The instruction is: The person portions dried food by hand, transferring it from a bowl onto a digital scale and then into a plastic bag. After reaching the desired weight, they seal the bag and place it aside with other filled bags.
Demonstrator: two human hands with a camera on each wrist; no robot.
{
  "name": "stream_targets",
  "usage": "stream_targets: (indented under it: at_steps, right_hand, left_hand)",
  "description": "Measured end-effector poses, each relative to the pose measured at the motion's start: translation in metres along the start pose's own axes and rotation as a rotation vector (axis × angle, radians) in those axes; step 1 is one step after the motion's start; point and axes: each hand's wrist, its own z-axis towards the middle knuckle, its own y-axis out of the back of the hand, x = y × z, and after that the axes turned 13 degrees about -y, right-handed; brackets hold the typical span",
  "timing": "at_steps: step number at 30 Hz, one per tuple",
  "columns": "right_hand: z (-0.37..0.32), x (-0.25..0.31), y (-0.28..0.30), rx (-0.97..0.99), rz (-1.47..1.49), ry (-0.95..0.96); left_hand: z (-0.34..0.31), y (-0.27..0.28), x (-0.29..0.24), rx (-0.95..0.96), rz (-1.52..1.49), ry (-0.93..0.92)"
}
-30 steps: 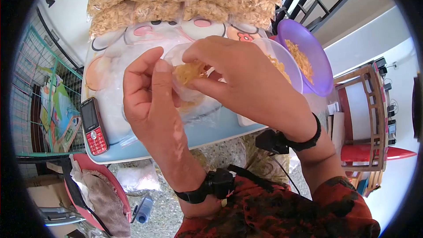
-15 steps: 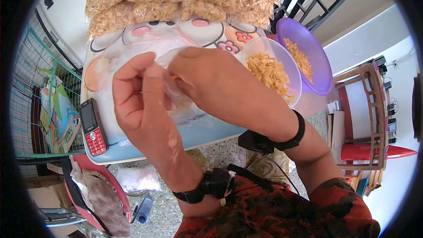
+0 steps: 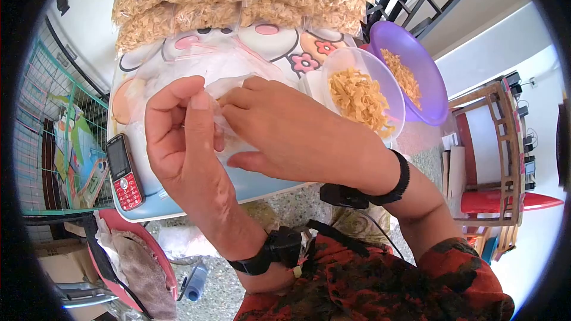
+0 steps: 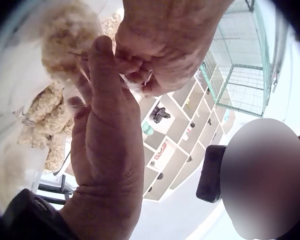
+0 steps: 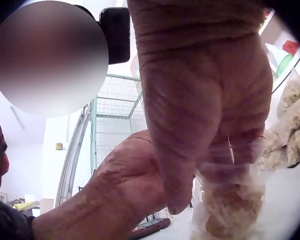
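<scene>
My left hand (image 3: 187,137) pinches the edge of a clear plastic bag (image 4: 72,45) between thumb and fingers. Pale yellow dried strips fill the lower part of this bag, which also shows below the fingers in the right wrist view. At the bag's mouth is my right hand (image 3: 291,128), its fingers curled over the plastic and its thumb held apart from them. From the head, both hands hide most of the bag. Just right of them stands a clear bowl (image 3: 398,92) with loose yellow strips (image 3: 360,98) in it.
Filled bags (image 3: 238,0) lie stacked along the table's far side. A purple basin (image 3: 431,65) with more strips stands at the right. A red phone (image 3: 125,172) rests near the left edge, beside a green wire cage (image 3: 83,148). Thin plastic bags (image 3: 160,68) cover the cartoon-printed tabletop.
My right hand, earlier holding yellow strips at the bag's mouth, has moved left to the bag's edge with its thumb spread. The left hand has shifted slightly left, still pinching the bag.
</scene>
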Motion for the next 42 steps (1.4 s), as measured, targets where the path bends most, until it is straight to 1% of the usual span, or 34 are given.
stream_targets:
  at_steps: [1, 4, 7, 10, 12, 15, 16, 18, 19, 22, 25, 28, 31, 34, 37, 42]
  right_hand:
    - [0.001, -0.002, -0.003, -0.037, 0.011, 0.011]
    - [-0.002, -0.001, 0.0, -0.068, 0.105, 0.006]
    - [-0.012, -0.01, 0.009, -0.321, 0.139, 0.206]
    - [-0.042, -0.025, 0.04, -0.38, 0.071, 0.023]
    - [-0.065, -0.038, 0.059, -0.455, -0.058, -0.079]
    - [-0.102, -0.057, 0.072, -0.365, 0.066, -0.457]
    - [-0.111, -0.062, 0.075, -0.32, 0.037, -0.529]
    - [-0.126, -0.072, 0.079, -0.228, -0.019, -0.669]
    - [-0.131, -0.079, 0.076, -0.24, 0.012, -0.663]
    - [-0.136, -0.09, 0.069, -0.255, -0.044, -0.589]
    - [-0.13, -0.095, 0.065, -0.229, -0.03, -0.574]
    - [-0.124, -0.103, 0.055, -0.236, -0.026, -0.499]
    - [-0.115, -0.102, 0.051, -0.195, 0.012, -0.482]
    - [-0.105, -0.104, 0.049, -0.182, -0.063, -0.448]
    - [-0.098, -0.111, 0.045, -0.201, -0.077, -0.453]
    - [-0.09, -0.126, 0.032, -0.175, -0.196, -0.412]
  left_hand:
    - [0.001, 0.0, 0.0, -0.007, 0.015, 0.005]
    - [0.004, 0.0, -0.001, -0.013, 0.135, 0.035]
    - [0.004, 0.003, 0.005, 0.011, 0.157, 0.041]
    - [0.005, 0.001, 0.001, 0.059, 0.237, 0.069]
    - [0.005, 0.003, 0.001, 0.105, 0.256, 0.108]
    - [0.004, 0.007, 0.005, 0.157, 0.286, 0.166]
    - [0.003, 0.007, 0.007, 0.171, 0.295, 0.183]
    - [0.0, 0.003, 0.004, 0.137, 0.255, 0.191]
    - [-0.001, 0.001, 0.004, 0.12, 0.236, 0.194]
    - [-0.002, -0.006, 0.007, 0.012, 0.074, 0.138]
    - [-0.001, -0.007, 0.015, -0.037, -0.03, 0.024]
    - [-0.002, -0.003, 0.013, 0.058, -0.196, 0.049]
    - [-0.003, -0.012, 0.014, -0.002, -0.152, 0.08]
    - [-0.004, -0.013, 0.023, 0.081, -0.147, 0.065]
    - [-0.006, -0.019, 0.024, 0.062, -0.118, 0.052]
    - [-0.005, -0.016, 0.026, 0.036, -0.116, 0.06]
